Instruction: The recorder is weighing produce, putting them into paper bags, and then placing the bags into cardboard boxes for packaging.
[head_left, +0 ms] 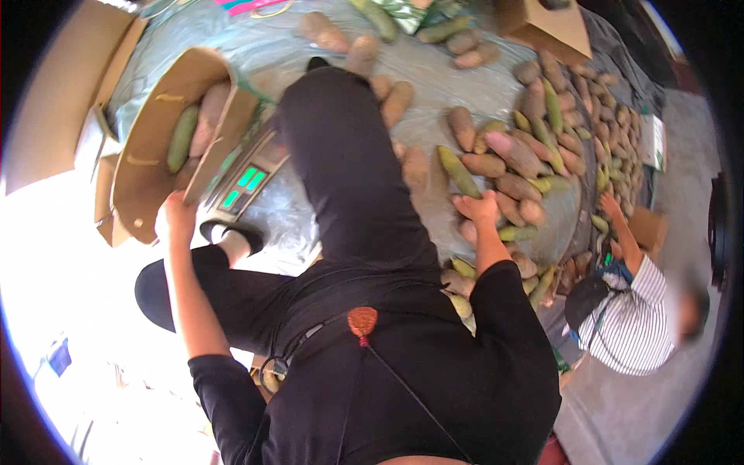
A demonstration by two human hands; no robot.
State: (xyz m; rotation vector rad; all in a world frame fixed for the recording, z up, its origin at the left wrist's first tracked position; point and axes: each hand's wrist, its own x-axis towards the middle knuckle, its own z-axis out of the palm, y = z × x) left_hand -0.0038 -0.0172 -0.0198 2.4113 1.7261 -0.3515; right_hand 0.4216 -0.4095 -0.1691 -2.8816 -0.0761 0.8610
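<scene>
My left hand [177, 220] is closed on the near rim of an open cardboard box [147, 143], which stands tilted at the left. Inside the box lie a green long vegetable [183, 138] and pinkish-brown ones [209, 116]. Beside the box sits a scale [252, 182] with a lit green display. To the right, my right hand [479, 207] rests at the near edge of a heap of long pinkish-brown [515, 155] and green vegetables, their exact kind unclear. Its fingers are stretched out, close to a green vegetable [459, 172], and nothing shows gripped in them.
Clear plastic sheeting [434, 85] covers the floor, with loose vegetables [324, 32] scattered ahead of my leg. Another cardboard box [546, 29] stands at the far right. A co-worker in a striped shirt [632, 325] reaches toward a second heap [620, 124] on the right.
</scene>
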